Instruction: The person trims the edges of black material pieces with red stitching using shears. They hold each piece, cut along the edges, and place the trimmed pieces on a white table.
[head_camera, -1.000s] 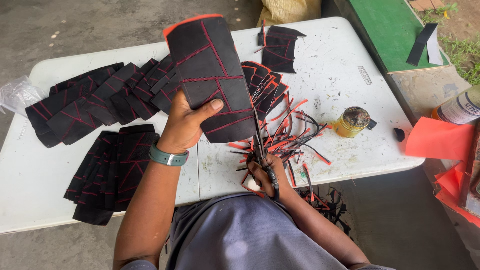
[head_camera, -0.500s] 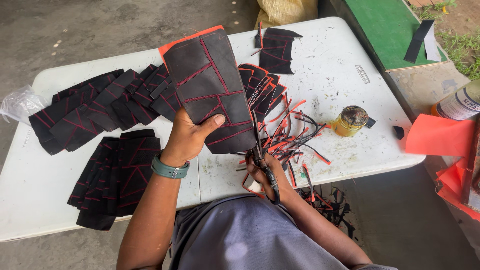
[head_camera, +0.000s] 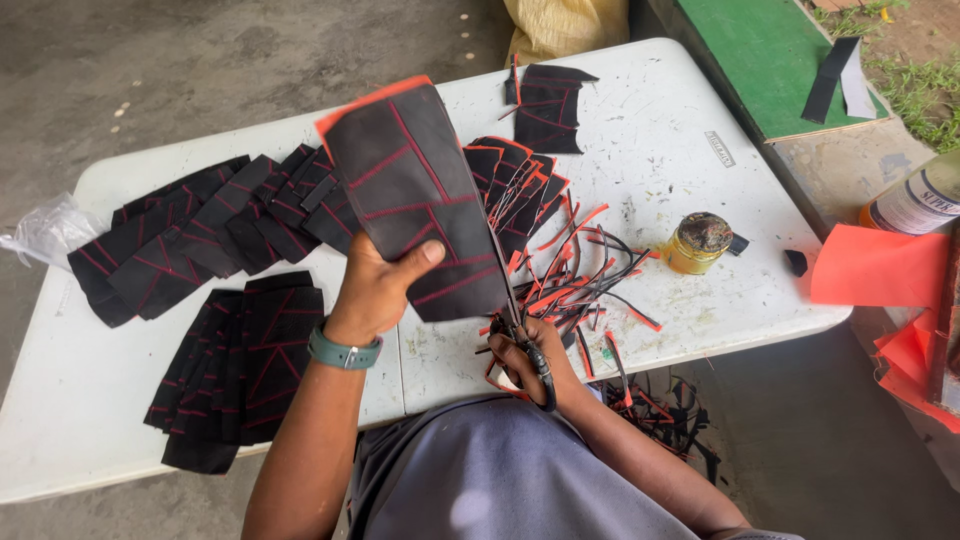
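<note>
left hand (head_camera: 375, 290) raised gripping black panel (head_camera: 420, 200)

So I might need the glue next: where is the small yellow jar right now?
In the head view the small yellow jar stands on the white table, right of the heap of red and black offcuts, near the table's right edge.

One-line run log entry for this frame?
left hand: holds black panel | right hand: scissors at panel edge | trimmings on table
</note>
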